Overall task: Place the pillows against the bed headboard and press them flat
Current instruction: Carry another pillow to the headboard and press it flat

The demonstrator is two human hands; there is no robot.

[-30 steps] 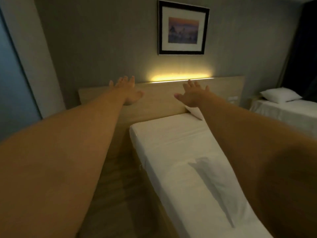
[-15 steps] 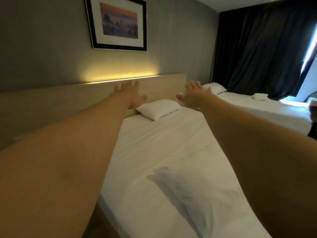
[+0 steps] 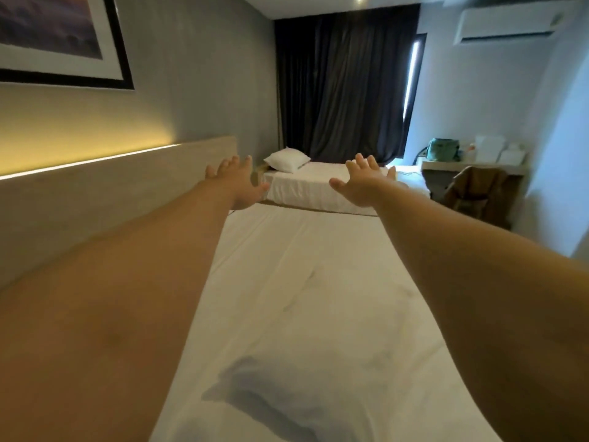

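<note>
Both my arms stretch forward over a white bed [image 3: 318, 266]. My left hand [image 3: 239, 183] is open, fingers spread, near the end of the wooden headboard [image 3: 111, 186]. My right hand [image 3: 363, 183] is open too, held in the air with nothing in it. A white pillow [image 3: 287, 406] lies on the sheet close below me, between my forearms. A second white pillow [image 3: 287, 159] rests at the head of the far bed [image 3: 306, 186], beyond my hands. Neither hand touches a pillow.
A lit strip glows along the headboard top under a framed picture [image 3: 63, 39]. Dark curtains [image 3: 344, 81] cover the far wall. At right stand a desk [image 3: 471, 165] with a green bag and a chair [image 3: 478, 193] draped with a jacket; an air conditioner [image 3: 510, 20] hangs above.
My view has swung to the right, from the headboard and picture toward the far bed and curtains. Both arms stay stretched out with open hands. The pillow seen near the headboard has left the view.
</note>
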